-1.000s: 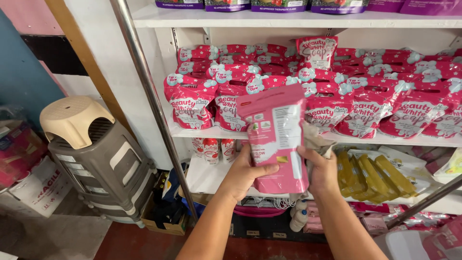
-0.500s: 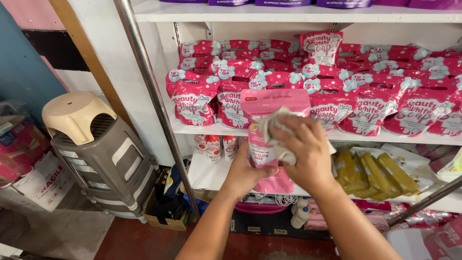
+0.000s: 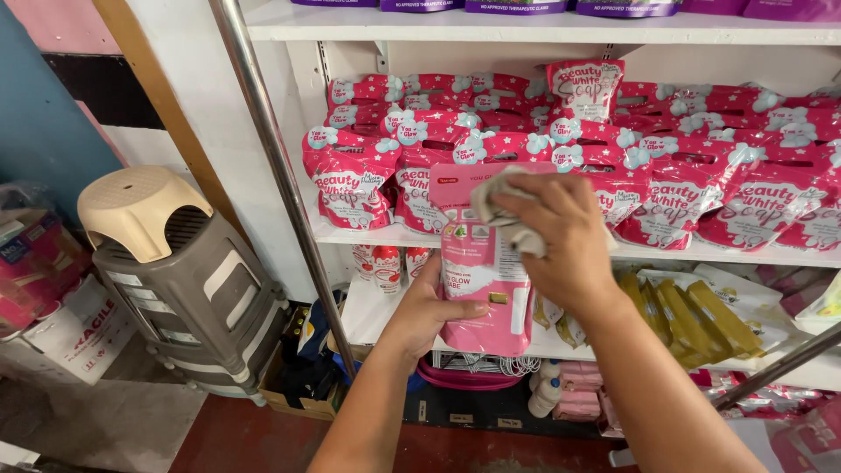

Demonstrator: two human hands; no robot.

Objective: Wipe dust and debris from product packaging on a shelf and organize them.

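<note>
A flat pink pouch (image 3: 484, 263) stands upright in the air in front of the shelving, its long axis running top to bottom and its printed back panel turned toward the camera, top edge near the middle shelf (image 3: 368, 235) and bottom edge down by the lower shelf. The left hand (image 3: 431, 307) grips the pouch from below and the left, thumb laid across its lower face and the other fingers hidden behind it. The right hand (image 3: 561, 238) is closed on a bunched grey cloth (image 3: 508, 210) and presses it against the pouch's upper right part, so the pouch lies under and to the left of that hand. Behind, the middle shelf is packed with rows of pink and white soap pouches (image 3: 350, 188). Yellow packets (image 3: 683, 311) lie on the lower shelf to the right. At left, a beige stool (image 3: 140, 210) sits upside-down-stacked on grey stools (image 3: 188, 302) on the floor.
</note>
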